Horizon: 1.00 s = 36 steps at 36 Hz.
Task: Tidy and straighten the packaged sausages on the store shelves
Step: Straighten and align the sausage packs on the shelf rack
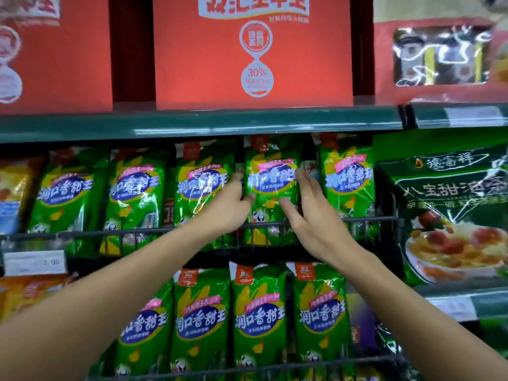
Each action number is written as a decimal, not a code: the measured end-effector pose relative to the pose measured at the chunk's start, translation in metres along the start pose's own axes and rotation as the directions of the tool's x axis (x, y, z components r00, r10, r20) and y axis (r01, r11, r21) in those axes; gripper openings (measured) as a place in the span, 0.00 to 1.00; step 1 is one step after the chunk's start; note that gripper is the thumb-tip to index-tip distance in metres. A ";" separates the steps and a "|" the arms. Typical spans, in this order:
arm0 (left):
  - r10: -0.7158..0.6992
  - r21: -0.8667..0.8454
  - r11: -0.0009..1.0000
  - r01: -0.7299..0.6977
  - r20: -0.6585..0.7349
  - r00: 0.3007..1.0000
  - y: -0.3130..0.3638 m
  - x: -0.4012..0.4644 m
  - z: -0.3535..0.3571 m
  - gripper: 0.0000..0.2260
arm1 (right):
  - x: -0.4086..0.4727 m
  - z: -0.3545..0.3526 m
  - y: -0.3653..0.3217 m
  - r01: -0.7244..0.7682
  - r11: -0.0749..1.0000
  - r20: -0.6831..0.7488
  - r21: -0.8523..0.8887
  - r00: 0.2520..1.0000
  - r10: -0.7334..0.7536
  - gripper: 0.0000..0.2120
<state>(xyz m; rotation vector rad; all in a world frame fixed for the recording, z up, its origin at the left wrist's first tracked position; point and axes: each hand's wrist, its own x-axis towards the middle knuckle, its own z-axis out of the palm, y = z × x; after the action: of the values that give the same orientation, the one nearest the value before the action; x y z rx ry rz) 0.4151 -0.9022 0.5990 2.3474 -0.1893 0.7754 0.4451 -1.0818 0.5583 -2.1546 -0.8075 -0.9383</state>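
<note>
A glossy green sausage pack, a soft crinkled plastic pouch with a blue oval label, stands upright in the middle-shelf row behind a black wire rail. The left hand is against the pack's left edge, fingers tucked into the narrow gap beside the neighbouring pouch and thumb lying on the pack's front. The right hand is at the pack's right edge, fingers spread and reaching up into the dark gap on that side, thumb on the pack's lower front. Neither hand is closed; together they bracket the pack from both sides.

Five such green packs show in this row: three left of the held pack, one right of it. Below the pack, a lower row holds four more of the same pouches behind another wire rail. Right of the pack lies a large dark green bag picturing a bowl of food. Above the pack runs a smooth green shelf edge, leaving little headroom over the pouch tops, and on it stand flat red cartons. Far left of the pack are orange packets.
</note>
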 end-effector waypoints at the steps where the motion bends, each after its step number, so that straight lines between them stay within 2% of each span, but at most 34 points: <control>1: 0.025 0.044 0.999 -0.025 0.002 1.000 0.001 -0.004 0.000 0.27 | 0.003 0.001 -0.002 -0.017 0.999 0.012 -0.028 1.000 0.017 0.33; 4: 0.085 0.181 0.980 -0.088 0.025 0.996 0.000 -0.013 -0.001 0.29 | 0.011 0.002 0.001 -0.072 0.994 0.051 -0.086 0.996 0.077 0.34; 7: 0.194 0.224 0.955 -0.196 0.031 0.981 -0.012 -0.021 -0.004 0.34 | 0.013 0.001 0.005 -0.066 0.984 0.057 -0.168 0.995 0.076 0.34; 10: 0.471 0.324 0.842 -0.431 -0.052 0.881 -0.024 -0.030 -0.015 0.31 | 0.013 0.000 0.003 -0.069 0.973 0.049 -0.222 0.995 0.082 0.34; 12: 0.595 0.442 0.738 -0.510 -0.072 0.800 -0.035 -0.029 -0.026 0.27 | 0.014 0.001 0.003 -0.071 0.971 0.048 -0.228 0.995 0.084 0.34; 13: 0.615 0.491 0.704 -0.514 -0.060 0.786 -0.041 -0.027 -0.031 0.25 | 0.014 0.001 0.002 -0.075 0.971 0.044 -0.229 0.995 0.087 0.34; 16: 0.567 0.606 0.630 -0.486 0.068 0.821 -0.053 -0.018 -0.040 0.25 | 0.014 0.004 0.004 -0.091 0.964 0.028 -0.250 0.994 0.101 0.34; 19: 0.544 0.589 0.620 -0.518 0.154 0.825 -0.061 -0.013 -0.037 0.25 | 0.014 0.007 0.005 -0.106 0.956 0.010 -0.274 0.994 0.113 0.34; 32: 0.603 0.614 0.555 -0.561 0.168 0.780 -0.066 -0.013 -0.033 0.24 | 0.005 0.013 0.006 -0.068 0.917 -0.083 -0.394 0.996 0.038 0.35; 36: 0.606 0.591 0.580 -0.560 0.146 0.782 -0.066 -0.013 -0.032 0.24 | 0.005 0.016 0.008 -0.091 0.896 -0.096 -0.435 0.994 0.055 0.34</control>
<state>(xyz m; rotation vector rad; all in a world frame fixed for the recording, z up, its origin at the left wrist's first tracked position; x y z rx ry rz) 0.4107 -0.8314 0.5754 2.8881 -0.8414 1.4182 0.4599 -1.0730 0.5517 -2.4866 -0.5009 -1.2559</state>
